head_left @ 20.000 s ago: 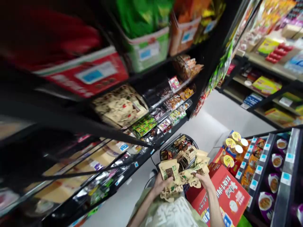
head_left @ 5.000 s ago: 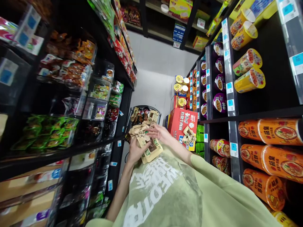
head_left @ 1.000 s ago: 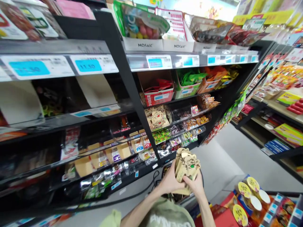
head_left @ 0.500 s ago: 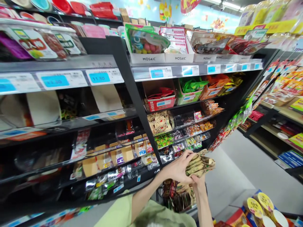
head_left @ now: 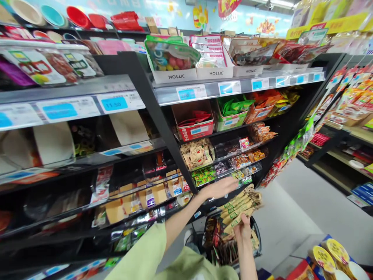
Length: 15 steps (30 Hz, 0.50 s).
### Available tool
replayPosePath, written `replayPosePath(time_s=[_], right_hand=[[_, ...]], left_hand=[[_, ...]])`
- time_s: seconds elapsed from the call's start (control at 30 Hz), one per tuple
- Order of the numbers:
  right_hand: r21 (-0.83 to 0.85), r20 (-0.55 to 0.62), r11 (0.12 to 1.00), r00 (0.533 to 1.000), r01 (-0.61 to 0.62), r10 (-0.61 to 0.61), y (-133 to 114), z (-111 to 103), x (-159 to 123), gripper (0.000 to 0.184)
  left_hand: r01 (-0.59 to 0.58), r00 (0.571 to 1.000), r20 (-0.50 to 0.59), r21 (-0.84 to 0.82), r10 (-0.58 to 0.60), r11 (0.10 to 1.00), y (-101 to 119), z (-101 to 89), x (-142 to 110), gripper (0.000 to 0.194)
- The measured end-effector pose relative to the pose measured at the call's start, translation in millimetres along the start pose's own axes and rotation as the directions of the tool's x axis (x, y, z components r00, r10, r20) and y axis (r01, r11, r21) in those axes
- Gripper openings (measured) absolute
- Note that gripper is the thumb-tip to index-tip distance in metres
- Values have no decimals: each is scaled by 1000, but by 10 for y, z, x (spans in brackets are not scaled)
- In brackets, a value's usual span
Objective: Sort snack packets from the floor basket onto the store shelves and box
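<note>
Packets (head_left: 239,207) hung over the basket (head_left: 259,238).
The right hand (head_left: 242,229) clasped them; the left hand (head_left: 220,188) hovered open, apart, toward eleven o'clock.

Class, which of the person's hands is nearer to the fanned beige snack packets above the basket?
Right. The right hand grips the lower end of the beige snack packets; the left hand is extended on their shelf side, apparently not touching them.
</note>
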State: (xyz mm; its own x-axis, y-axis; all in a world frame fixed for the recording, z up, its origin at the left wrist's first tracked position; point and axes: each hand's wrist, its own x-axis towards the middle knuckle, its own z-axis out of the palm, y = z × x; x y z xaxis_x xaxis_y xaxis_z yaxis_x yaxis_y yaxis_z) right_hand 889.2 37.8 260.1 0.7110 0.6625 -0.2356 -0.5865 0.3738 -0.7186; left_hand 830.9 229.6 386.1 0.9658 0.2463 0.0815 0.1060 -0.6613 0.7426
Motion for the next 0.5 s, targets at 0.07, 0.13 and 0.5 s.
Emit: replayPosePath(time_s=[0.07,0.13,0.5], right_hand=[[13,-73,1000,997,-26,27,20,-70,73,77],[1,-101,1000,995,-11,11,21,-148,153,75],[-49,-103,998,994,27,-32,152,-278,355,78]], left_hand=[[145,963,-253,178,-97,973,-268,-193,282,51],[316,856,-493,258,-157,913,-505,-382,544,40],[389,502,-800,-129,-328,912,-1155,-632,883,32]])
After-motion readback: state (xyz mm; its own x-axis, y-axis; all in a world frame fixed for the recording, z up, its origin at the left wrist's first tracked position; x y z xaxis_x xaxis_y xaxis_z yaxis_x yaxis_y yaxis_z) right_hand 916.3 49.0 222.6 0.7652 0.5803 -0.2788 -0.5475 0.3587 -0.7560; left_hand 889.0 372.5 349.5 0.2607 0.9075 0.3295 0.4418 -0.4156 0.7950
